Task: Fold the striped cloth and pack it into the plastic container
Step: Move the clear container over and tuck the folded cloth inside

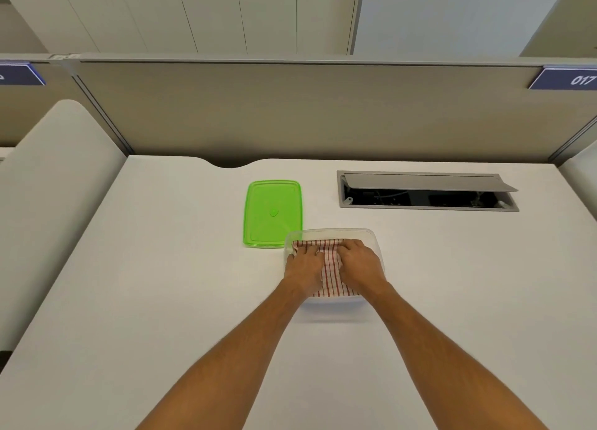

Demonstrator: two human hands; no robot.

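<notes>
- Striped cloth (330, 276): folded, lying inside the plastic container (332, 234), lower centre of frame; long axis running from near edge to far edge.
- Left hand (303, 269), right hand (358, 265): on the cloth, fingers bent, pressing it down; pinch or plain press, cannot tell.
- Judged status: folding done, packing nearly done; tucking left.
- Green lid (273, 213): off, upper left of container.

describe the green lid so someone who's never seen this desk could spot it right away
On the white desk, look left of the open grey cable hatch. The lid lies flat there, its near corner beside the clear container where both hands press the striped cloth. It is the only bright green thing.
</notes>
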